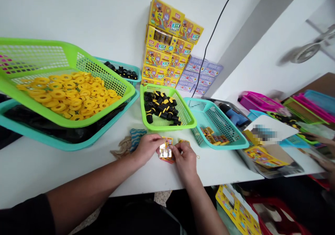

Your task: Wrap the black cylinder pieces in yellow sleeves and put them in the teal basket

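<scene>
Evidently both hands share one small thing: the left hand point(148, 147) pinches the left edge of a silvery printed packet point(165, 152), while the right hand point(186, 160) grips its right edge with thumb and fingers, the two hands close but not touching. Held from opposite sides, the packet is probably kept steady and its shiny face left uncovered. It sits low over the white table point(146, 181), with more printed pieces just under it, likely kept there for easy reach. Left of the hands lie a blue patterned bundle point(137, 139) and a tan cloth point(124, 149). Straight ahead, a green basket point(185, 114) of black-and-yellow pieces point(160, 108) stands within reach; a turquoise basket point(221, 114) on the right keeps small packets point(214, 136) gathered at its near end. Farther left, a larger green basket point(104, 79) of yellow rings point(69, 94) rests tilted on another turquoise basket point(66, 146), perhaps to save table room. At the wall, yellow boxes point(162, 43) are stacked high beside lower purple boxes point(194, 73), presumably using it as backing.
</scene>
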